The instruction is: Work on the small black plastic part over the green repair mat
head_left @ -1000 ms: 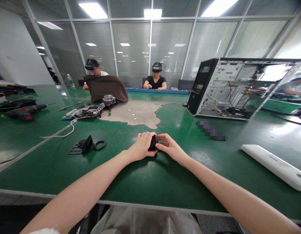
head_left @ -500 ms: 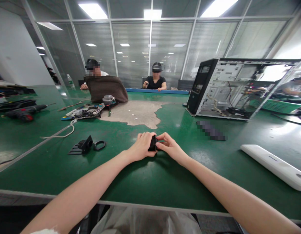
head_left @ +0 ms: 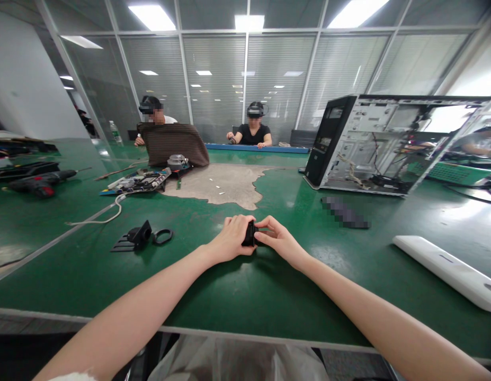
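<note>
A small black part (head_left: 249,234) is held between my two hands, just above or on the green table (head_left: 245,296); its exact kind is hidden by my fingers. My left hand (head_left: 232,235) wraps around its left side. With thumb and fingertips, my right hand (head_left: 280,239) pinches its right side. To the left lie a black bracket (head_left: 136,237) with a slotted base and a black ring (head_left: 163,236) beside it.
An open computer case (head_left: 372,148) stands at right, with a dark pixelated object (head_left: 346,212) before it. A white long device (head_left: 447,270) lies at far right. At left are circuit boards (head_left: 137,181), a cable (head_left: 117,210) and a drill (head_left: 41,183). Two people sit opposite.
My hands and the black part have hardly moved. Across the table, the middle person's raised hand has shifted to the left and slightly lower.
</note>
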`<control>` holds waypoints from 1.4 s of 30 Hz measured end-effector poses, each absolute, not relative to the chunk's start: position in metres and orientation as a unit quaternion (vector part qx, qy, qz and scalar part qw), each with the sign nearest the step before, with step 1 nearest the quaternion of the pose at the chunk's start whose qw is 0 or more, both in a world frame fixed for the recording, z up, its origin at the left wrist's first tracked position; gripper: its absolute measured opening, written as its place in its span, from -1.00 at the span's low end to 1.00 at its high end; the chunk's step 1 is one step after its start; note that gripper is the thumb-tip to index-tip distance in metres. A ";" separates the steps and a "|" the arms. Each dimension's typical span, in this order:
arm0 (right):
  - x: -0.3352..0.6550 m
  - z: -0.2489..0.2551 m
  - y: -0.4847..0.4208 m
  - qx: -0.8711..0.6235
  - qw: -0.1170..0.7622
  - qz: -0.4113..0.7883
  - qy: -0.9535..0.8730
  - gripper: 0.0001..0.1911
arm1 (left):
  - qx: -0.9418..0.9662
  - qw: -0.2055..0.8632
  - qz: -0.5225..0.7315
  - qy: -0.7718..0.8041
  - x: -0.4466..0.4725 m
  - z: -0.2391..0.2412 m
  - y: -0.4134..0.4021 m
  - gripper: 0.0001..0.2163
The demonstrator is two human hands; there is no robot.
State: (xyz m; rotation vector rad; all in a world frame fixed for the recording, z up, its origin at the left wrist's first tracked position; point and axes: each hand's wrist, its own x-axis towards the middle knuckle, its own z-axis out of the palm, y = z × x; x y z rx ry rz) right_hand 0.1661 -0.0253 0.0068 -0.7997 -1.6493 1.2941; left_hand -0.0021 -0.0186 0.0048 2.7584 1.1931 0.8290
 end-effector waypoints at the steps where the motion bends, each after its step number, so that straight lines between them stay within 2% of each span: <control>1: 0.166 0.006 -0.025 -0.324 0.435 0.519 -0.661 -0.77 | 0.885 0.010 0.265 0.383 -0.002 0.005 -0.019 -0.50; 7: 0.165 0.002 -0.020 -0.363 0.436 0.493 -0.659 -0.71 | 0.883 0.012 0.267 0.385 -0.001 0.004 -0.018 -0.50; 13: 0.168 0.006 -0.024 -0.314 0.418 0.530 -0.668 -0.68 | 0.885 0.011 0.262 0.384 -0.002 0.004 -0.018 -0.49; 18: 0.167 0.009 -0.027 -0.330 0.425 0.532 -0.654 -0.76 | 0.885 -0.002 0.263 0.383 -0.002 0.004 -0.017 -0.49; 26: 0.166 0.003 -0.021 -0.365 0.419 0.508 -0.658 -0.70 | 0.886 0.007 0.265 0.380 -0.001 0.005 -0.018 -0.51; 31: 0.169 0.004 -0.023 -0.311 0.411 0.525 -0.677 -0.67 | 0.888 0.006 0.261 0.379 -0.002 0.005 -0.018 -0.50; 36: 0.167 0.006 -0.025 -0.322 0.424 0.536 -0.654 -0.75 | 0.887 -0.001 0.260 0.382 -0.002 0.004 -0.016 -0.50; 42: 0.166 0.002 -0.019 -0.354 0.424 0.513 -0.657 -0.71 | 0.887 -0.004 0.259 0.382 -0.002 0.004 -0.017 -0.50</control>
